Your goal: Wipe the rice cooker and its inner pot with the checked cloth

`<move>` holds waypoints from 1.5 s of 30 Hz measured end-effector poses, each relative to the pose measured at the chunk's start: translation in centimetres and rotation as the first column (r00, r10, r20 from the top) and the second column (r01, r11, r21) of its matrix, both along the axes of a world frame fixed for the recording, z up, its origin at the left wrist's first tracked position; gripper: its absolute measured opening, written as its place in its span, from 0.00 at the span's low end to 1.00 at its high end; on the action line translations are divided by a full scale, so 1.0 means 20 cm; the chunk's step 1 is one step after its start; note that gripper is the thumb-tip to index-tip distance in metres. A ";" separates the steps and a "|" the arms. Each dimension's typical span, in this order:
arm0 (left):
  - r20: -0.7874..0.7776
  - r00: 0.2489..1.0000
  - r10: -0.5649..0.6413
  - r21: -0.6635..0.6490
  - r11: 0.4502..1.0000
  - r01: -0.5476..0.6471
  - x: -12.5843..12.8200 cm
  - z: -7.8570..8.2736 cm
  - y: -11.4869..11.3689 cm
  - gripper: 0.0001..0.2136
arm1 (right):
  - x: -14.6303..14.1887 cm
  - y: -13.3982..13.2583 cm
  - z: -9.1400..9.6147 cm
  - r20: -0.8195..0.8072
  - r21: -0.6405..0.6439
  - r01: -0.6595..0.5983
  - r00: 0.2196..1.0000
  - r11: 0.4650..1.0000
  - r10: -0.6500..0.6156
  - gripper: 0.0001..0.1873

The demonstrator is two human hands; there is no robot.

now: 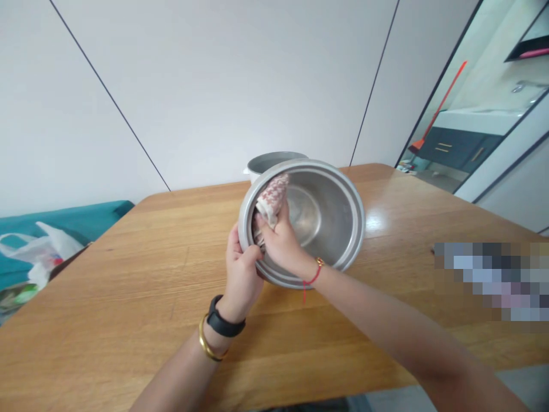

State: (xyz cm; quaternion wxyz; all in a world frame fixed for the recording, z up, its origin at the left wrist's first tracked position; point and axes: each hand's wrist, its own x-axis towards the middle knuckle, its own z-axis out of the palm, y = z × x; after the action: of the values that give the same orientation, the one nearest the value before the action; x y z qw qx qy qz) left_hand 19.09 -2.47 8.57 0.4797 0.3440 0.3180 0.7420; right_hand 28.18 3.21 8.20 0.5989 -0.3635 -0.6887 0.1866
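Head view: one stainless steel bowl, tilted on edge over the wooden table, round mouth turned toward the camera, directly ahead of both hands. Left hand closed firmly around the near rim, clamping it. Right hand, nearer the bowl's centre, bunched tight on one checked cloth, pressed against the inner wall. Just behind, one white pot; far left, one plastic bag.

One left hand and one right hand are counted, along with one cloth and one steel bowl. One white pot and one plastic bag are also seen.
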 end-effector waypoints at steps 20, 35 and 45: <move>-0.242 0.962 0.127 0.187 0.979 -0.082 -0.07 0.09 0.03 0.24 | 0.20 -0.03 0.16 0.930 0.103 0.336 0.302 0.936 -0.210 0.25; -0.323 0.943 -0.081 0.035 0.995 0.098 -0.17 0.05 0.07 0.24 | 0.26 -0.13 0.01 0.984 -0.065 0.187 0.178 0.980 0.031 0.20; -0.341 0.940 0.006 0.077 0.997 0.022 -0.21 0.05 0.13 0.27 | 0.56 -0.32 0.15 0.780 0.292 0.460 0.393 0.839 -0.487 0.28</move>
State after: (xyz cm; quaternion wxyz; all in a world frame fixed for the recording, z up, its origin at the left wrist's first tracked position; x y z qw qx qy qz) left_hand 14.90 0.05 9.61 0.4063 0.4872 0.3650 0.6815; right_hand 39.34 -3.11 11.17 0.2329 -0.5782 -0.7571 -0.1956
